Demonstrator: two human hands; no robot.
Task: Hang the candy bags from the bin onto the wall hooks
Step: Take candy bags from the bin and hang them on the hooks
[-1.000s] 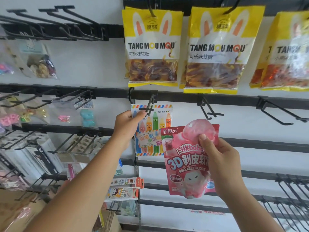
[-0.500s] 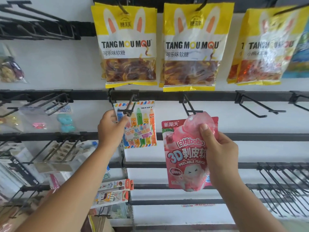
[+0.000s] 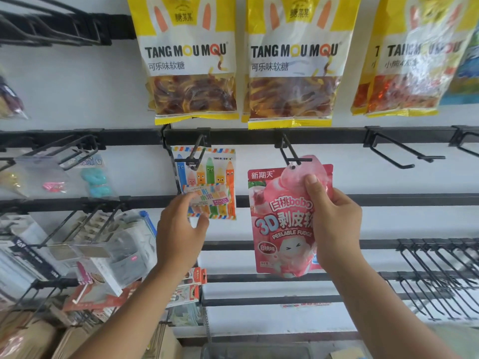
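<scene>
A pink peach fudge bag is raised to the tip of a black wall hook, its hang hole right at the hook's end. My right hand grips the bag's right side, thumb on its front. To the left a pencil candy bag with coloured pencil figures hangs on another hook. My left hand is below that bag, fingers loosely spread and touching its lower left corner.
Yellow TANG MOU MQU bags hang in the row above. Bare black hooks stick out to the right, with many more lower right. Boxed goods and small packets fill the left racks. A grey bin rim shows at the bottom.
My left hand has let go of the pencil candy bag's top and dropped to its lower corner. My right hand has lifted the pink bag up to the hook tip.
</scene>
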